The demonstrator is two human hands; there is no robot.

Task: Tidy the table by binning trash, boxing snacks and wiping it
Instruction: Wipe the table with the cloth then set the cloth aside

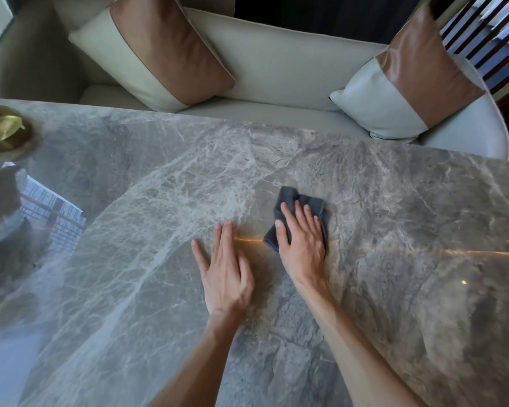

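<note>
A dark grey cloth [290,198] lies crumpled on the grey marble table [130,230], a little right of the middle. My right hand [301,239] presses flat on top of the cloth, fingers spread over it and pointing away from me. My left hand [225,265] rests palm down on the bare marble just to the left of the cloth, fingers apart, holding nothing. No trash or snacks show on the tabletop.
A brass dish [0,130] stands at the table's far left corner. Beyond the far edge is a pale sofa [276,69] with two cream-and-brown cushions [156,51] [406,89]. A wooden slatted screen [488,39] stands at the upper right.
</note>
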